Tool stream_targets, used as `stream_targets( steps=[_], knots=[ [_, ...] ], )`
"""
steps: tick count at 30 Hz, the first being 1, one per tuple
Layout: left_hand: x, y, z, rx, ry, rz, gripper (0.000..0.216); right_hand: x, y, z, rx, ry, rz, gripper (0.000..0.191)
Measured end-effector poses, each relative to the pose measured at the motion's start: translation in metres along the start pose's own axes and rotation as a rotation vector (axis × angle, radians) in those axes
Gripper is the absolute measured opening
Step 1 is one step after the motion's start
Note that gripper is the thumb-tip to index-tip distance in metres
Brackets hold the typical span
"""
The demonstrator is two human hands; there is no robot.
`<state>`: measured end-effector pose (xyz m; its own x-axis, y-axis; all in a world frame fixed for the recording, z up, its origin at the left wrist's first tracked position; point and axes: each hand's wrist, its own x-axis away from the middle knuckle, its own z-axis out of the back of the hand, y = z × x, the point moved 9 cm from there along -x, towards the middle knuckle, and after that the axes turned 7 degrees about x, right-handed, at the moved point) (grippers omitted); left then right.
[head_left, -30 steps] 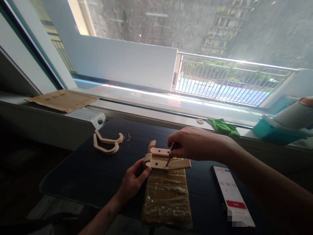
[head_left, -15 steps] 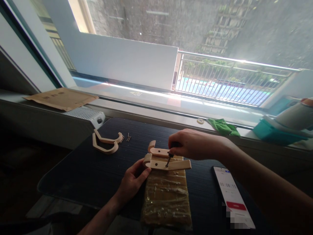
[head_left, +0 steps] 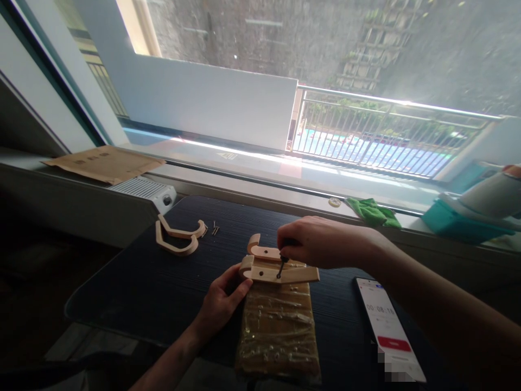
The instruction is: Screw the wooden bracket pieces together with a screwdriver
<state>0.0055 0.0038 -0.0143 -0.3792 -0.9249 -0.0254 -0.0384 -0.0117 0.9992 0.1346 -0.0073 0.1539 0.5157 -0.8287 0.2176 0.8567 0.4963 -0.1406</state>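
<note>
My right hand [head_left: 303, 239] is wrapped round the handle of a screwdriver [head_left: 282, 263]. The tool's tip sits in the right-hand hole of the nearer wooden hook [head_left: 268, 273], which lies across a tape-wrapped block [head_left: 279, 331]. With thumb and fingers, my left hand [head_left: 226, 296] grips the curled end of that hook and the block's left edge. Just behind it, a second wooden hook [head_left: 264, 252] lies on the block, partly hidden by my right hand. Further left on the dark table, two loose wooden hooks [head_left: 177, 248] lie beside several small screws [head_left: 215, 230].
A phone [head_left: 386, 320] showing a running timer lies on the table [head_left: 130, 293] to the right. On the window ledge are a green cloth [head_left: 373, 212], a tape roll [head_left: 334, 202] and a teal container [head_left: 456, 222]. A brown envelope [head_left: 108, 163] rests at the left.
My right hand has turned slightly on the screwdriver, whose tip stays in the same hole. The left hand keeps its hold. The whole view has shifted a little.
</note>
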Motion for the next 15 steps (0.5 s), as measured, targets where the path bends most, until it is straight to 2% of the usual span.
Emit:
stream_targets(
  steps=[7, 15],
  knots=[
    [0.000, -0.004, -0.002, 0.033, -0.023, 0.014, 0.027, 0.004, 0.009, -0.001, 0.006, -0.001, -0.065, 0.022],
    [0.001, -0.002, -0.002, 0.031, 0.002, 0.006, 0.029, 0.004, -0.002, 0.008, 0.097, -0.015, -0.034, 0.020]
  ],
)
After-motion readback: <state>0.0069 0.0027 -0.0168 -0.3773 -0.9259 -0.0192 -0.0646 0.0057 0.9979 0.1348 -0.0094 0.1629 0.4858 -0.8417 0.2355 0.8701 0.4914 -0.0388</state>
